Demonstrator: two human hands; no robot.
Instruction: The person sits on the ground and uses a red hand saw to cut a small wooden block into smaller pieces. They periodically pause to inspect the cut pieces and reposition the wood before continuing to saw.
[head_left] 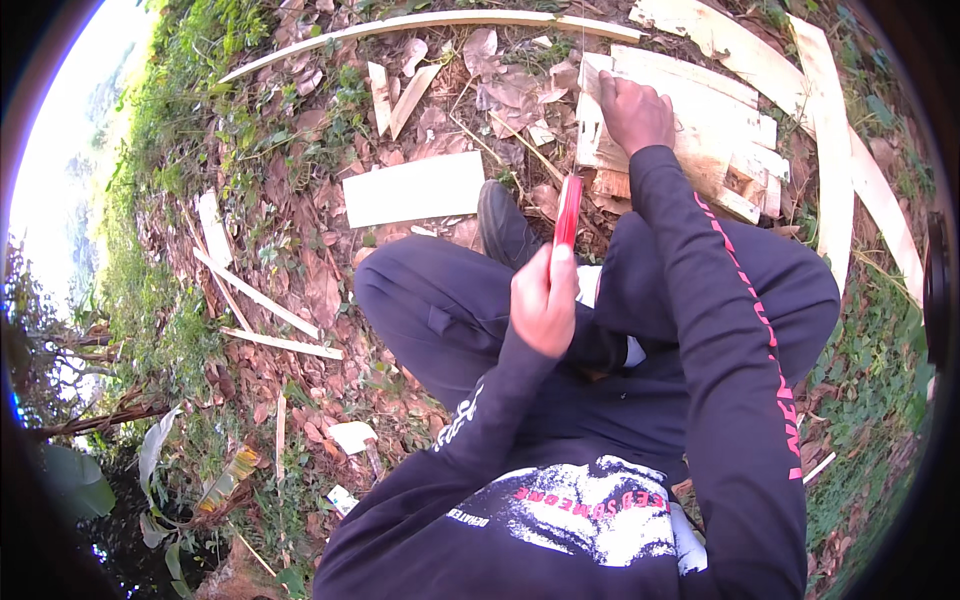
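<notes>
I am sitting on leaf-strewn ground with my legs in dark trousers folded in front of me. My left hand (543, 300) is raised over my lap and grips a thin, flat red object (568, 212), seen edge-on and pointing away from me. My right hand (635, 110) reaches forward with its fingers pressed on the near left end of a stack of pale wooden boards (715, 125). What the red object is cannot be told.
A flat pale board (415, 188) lies on the leaves left of my dark shoe (500, 225). Long thin wood strips (420, 22) and offcuts (260, 295) are scattered about. A long plank (835, 150) runs along the right, with grass beyond it.
</notes>
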